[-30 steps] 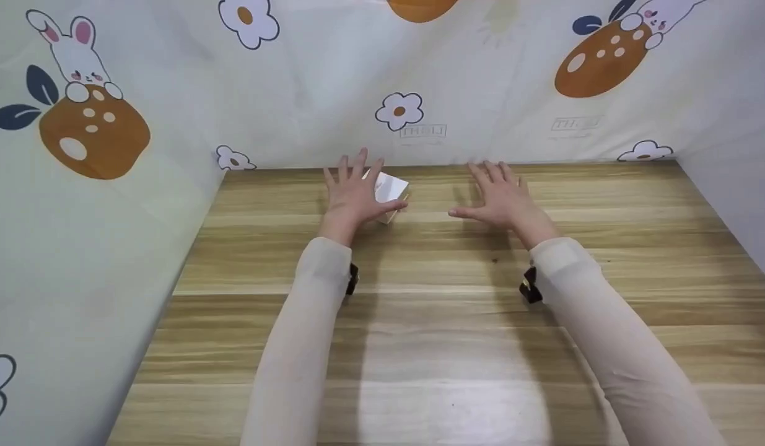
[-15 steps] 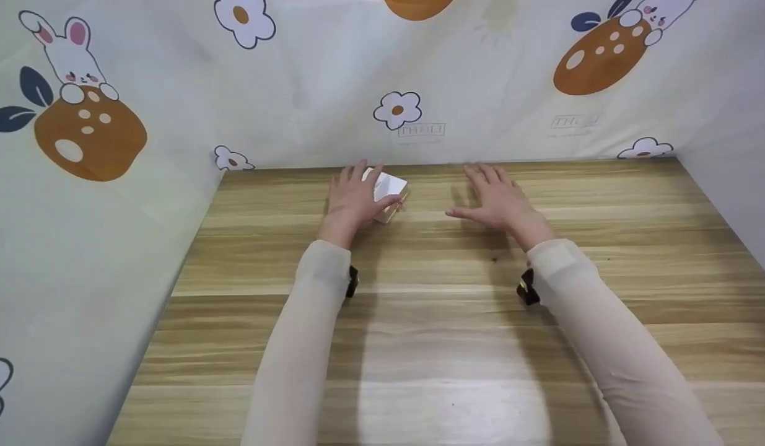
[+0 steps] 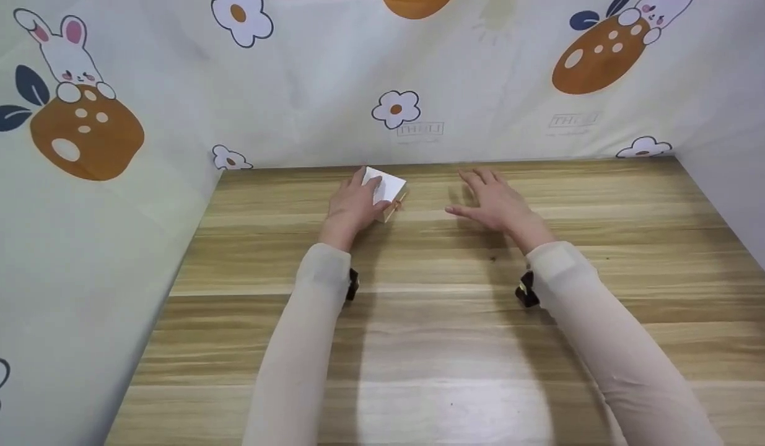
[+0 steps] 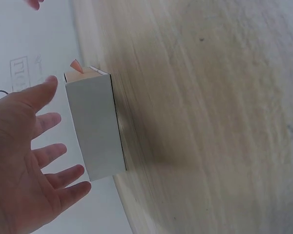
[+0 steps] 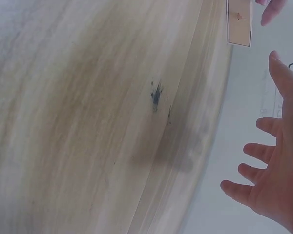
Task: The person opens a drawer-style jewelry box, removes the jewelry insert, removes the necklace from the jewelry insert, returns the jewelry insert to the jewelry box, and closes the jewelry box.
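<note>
Left hand (image 3: 353, 205) right at a white box (image 3: 392, 184)
Fingers loosely spread, same for the right hand (image 3: 498, 204) above the woodgrain tabletop (image 3: 432, 322)

Left grip (image 3: 354, 205) hides part of the white box (image 3: 391, 184), which the right wrist view crops
</note>
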`<action>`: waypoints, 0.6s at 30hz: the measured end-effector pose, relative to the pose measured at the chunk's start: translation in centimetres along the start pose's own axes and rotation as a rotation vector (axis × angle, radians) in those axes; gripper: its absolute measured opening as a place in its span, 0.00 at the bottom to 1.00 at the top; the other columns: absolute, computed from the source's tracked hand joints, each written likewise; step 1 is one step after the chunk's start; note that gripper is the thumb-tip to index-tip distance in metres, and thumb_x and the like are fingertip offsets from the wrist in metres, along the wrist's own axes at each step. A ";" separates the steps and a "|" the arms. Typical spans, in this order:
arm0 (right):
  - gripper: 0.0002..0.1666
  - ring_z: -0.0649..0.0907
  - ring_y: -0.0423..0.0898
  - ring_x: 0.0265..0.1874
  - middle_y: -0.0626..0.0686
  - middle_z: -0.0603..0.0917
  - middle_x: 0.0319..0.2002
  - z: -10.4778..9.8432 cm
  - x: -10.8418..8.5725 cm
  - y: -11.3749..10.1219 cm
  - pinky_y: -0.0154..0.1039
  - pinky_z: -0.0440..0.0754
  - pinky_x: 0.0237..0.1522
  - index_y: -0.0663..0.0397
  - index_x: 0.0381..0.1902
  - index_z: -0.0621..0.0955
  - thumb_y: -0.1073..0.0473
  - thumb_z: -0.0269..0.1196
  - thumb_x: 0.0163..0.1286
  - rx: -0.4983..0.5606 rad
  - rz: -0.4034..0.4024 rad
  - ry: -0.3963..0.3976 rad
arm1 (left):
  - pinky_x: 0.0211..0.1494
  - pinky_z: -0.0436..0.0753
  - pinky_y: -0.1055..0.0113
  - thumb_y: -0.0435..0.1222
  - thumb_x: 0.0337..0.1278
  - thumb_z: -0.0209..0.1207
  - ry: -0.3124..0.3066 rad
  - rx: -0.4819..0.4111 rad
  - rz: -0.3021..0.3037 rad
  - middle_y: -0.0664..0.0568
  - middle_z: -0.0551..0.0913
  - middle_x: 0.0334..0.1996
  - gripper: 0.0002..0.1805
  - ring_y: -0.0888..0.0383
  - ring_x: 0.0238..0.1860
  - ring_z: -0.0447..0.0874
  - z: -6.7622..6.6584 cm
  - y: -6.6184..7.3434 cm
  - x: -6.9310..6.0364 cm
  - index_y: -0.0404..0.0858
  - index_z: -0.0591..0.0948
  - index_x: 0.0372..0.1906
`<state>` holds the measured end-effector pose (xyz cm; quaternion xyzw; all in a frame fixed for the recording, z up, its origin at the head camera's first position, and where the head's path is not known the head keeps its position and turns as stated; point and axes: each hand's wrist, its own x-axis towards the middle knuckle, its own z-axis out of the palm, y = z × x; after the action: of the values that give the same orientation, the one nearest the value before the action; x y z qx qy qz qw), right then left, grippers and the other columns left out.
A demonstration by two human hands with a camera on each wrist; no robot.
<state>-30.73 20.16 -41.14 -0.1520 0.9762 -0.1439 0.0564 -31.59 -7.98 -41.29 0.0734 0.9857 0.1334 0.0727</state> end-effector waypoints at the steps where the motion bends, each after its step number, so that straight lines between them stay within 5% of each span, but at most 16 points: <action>1: 0.56 0.52 0.67 0.77 0.64 0.54 0.78 0.0 0.0 0.0 0.65 0.54 0.76 0.51 0.79 0.55 0.25 0.55 0.65 0.002 0.002 -0.004 | 0.76 0.64 0.44 0.54 0.70 0.53 -0.004 -0.004 0.001 0.46 0.49 0.81 0.34 0.41 0.78 0.53 0.0 0.0 0.0 0.50 0.63 0.76; 18: 0.53 0.58 0.69 0.75 0.66 0.57 0.77 1.0 0.0 -0.6 0.67 0.59 0.73 0.55 0.78 0.57 0.33 0.60 0.67 0.034 -0.009 -0.024 | 0.76 0.64 0.44 0.52 0.73 0.50 -0.009 0.036 0.038 0.44 0.58 0.78 0.31 0.37 0.77 0.55 0.3 -0.4 -0.3 0.48 0.65 0.75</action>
<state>-30.41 19.35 -41.94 -0.1569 0.9722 -0.1590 0.0701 -31.30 -8.34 -41.68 0.0940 0.9860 0.1164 0.0734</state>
